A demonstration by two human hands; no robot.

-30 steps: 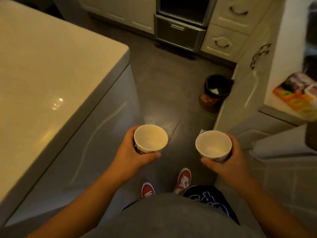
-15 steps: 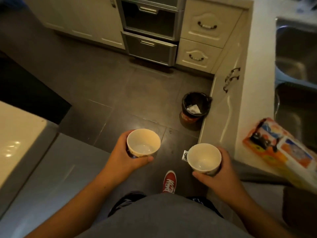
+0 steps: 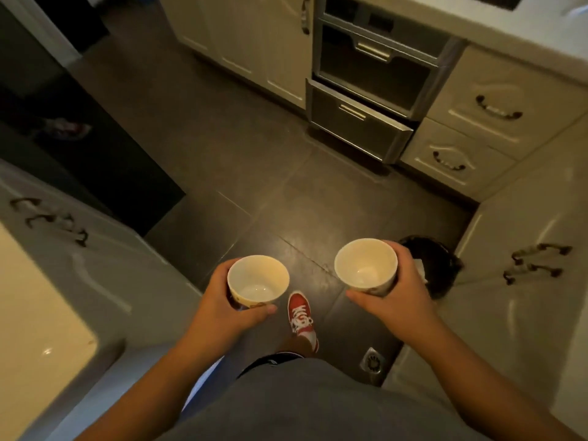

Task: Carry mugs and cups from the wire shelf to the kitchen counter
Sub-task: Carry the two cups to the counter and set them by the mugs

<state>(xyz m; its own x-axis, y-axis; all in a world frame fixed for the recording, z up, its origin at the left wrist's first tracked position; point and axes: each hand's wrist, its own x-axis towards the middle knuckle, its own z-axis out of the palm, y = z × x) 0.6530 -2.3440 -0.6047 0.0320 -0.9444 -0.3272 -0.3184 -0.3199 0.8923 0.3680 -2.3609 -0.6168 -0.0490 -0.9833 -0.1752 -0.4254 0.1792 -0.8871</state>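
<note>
Two cups in transit, both upright, mouths up, both empty inside. Left cup (image 3: pixel 258 279) sits lower centre of frame, wrapped by the left hand (image 3: pixel 222 308), thumb across its near side. Right cup (image 3: pixel 366 266) sits centre right, slightly higher in frame, wrapped by the right hand (image 3: pixel 393 296) the same way. Cups well apart, neither touching anything but its hand.

Key relation: countertop (image 3: pixel 496 33) runs along the upper right of frame, above the oven (image 3: pixel 372 81) and drawers (image 3: pixel 471 122); a second pale surface (image 3: pixel 38 313) lies at lower left. Right cup looks nearer the upper-right counter, left cup nearer the lower-left one.

Judgement: carrying step, no set-down yet. Bin (image 3: pixel 440 268) on the floor just beyond the right hand; one red shoe (image 3: pixel 300 315) between the cups.
</note>
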